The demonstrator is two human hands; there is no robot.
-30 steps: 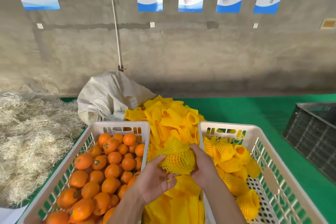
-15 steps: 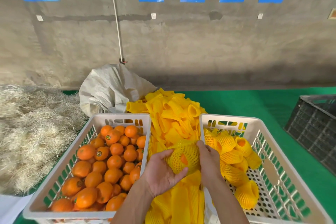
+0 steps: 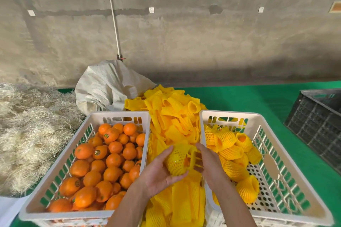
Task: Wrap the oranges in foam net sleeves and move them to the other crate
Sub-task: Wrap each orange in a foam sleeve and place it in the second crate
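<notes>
The netted orange [image 3: 180, 160] sits between your hands, above the loose foam sleeves [image 3: 171, 116] heaped between the two white crates. Your left hand [image 3: 158, 173] cups it from below, palm up, fingers curled round it. Your right hand [image 3: 208, 164] touches its right side; its fingertips are blurred, so I cannot tell the grip. Bare oranges [image 3: 110, 156] fill the left crate [image 3: 55, 169]; wrapped oranges [image 3: 232, 151] lie in the right crate [image 3: 287, 180].

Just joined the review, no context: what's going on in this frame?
A person is sleeving oranges in yellow foam net. The left hand cradles a netted orange while the right hand works at the net's open end. The left crate holds bare oranges; the right crate holds several wrapped ones. Loose sleeves are piled between them.
</notes>
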